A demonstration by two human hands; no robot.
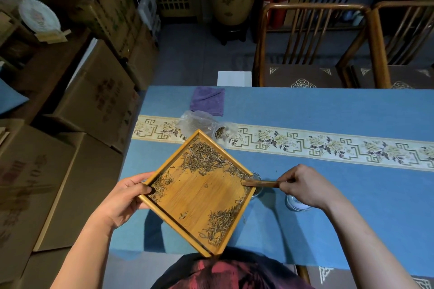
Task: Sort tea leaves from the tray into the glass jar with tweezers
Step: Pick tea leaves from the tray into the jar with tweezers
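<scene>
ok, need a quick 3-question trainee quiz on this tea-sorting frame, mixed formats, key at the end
1. True or false: the bamboo tray lies flat on the table, untouched by either hand.
2. Multiple choice: the right hand holds A) a spoon, B) the wooden tweezers, C) the purple cloth.
3. Fill in: the tweezer tips sit at the tray corner that hangs over the ____.

Key:
1. False; the left hand grips its left corner and the tray looks tipped.
2. B.
3. Glass jar, mostly hidden behind that corner.

Leaves in tray; jar right, bag behind
</scene>
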